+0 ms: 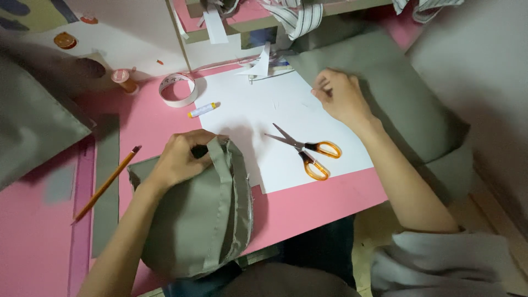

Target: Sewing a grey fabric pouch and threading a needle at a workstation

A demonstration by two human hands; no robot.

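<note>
My left hand grips the top edge of an olive-green fabric pouch with a sewn strap, which rests on the pink table. My right hand hovers over the far right corner of a white paper sheet, fingers curled shut; what it pinches, if anything, is too small to tell. Orange-handled scissors lie open on the sheet between my two hands.
A pencil and a green fabric strip lie left of the pouch. A tape roll, a small glue stick and a thread spool sit farther back. Folded green fabric fills the right side.
</note>
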